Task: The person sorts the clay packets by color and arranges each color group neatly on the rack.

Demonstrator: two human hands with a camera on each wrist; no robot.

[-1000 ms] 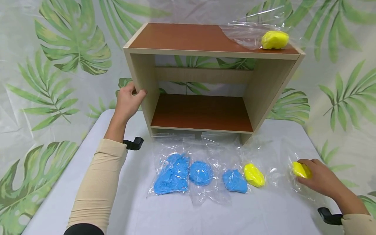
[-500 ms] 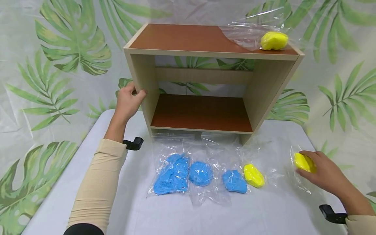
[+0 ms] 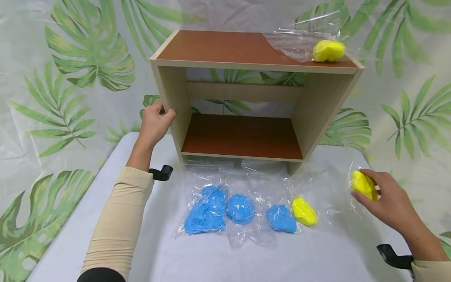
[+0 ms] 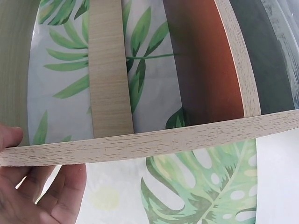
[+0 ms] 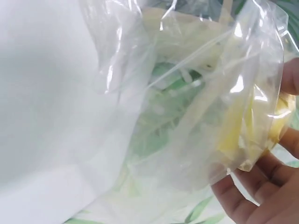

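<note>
My left hand (image 3: 156, 121) grips the front edge of the left side panel of a small wooden shelf (image 3: 168, 105). In the left wrist view its thumb lies inside the panel (image 4: 154, 142) and the fingers outside. On the right, my right hand (image 3: 389, 197) holds a yellow lump of clay in a clear plastic bag (image 3: 364, 185) above the table. The bag's clear film spreads across the right wrist view, with the yellow lump (image 5: 280, 112) between thumb and fingers. Another bagged yellow lump (image 3: 327, 51) sits on the shelf's top board, at its right end.
In front of the shelf, a row of clear bags lies on the white-covered table (image 3: 197, 258): a large blue lump (image 3: 206, 211), two smaller blue lumps (image 3: 241, 208) and a yellow lump (image 3: 304, 211). A leaf-patterned cloth (image 3: 60, 117) hangs behind.
My right hand has raised the yellow bag off the table, slightly upward and toward the shelf's level. The left hand stays on the panel.
</note>
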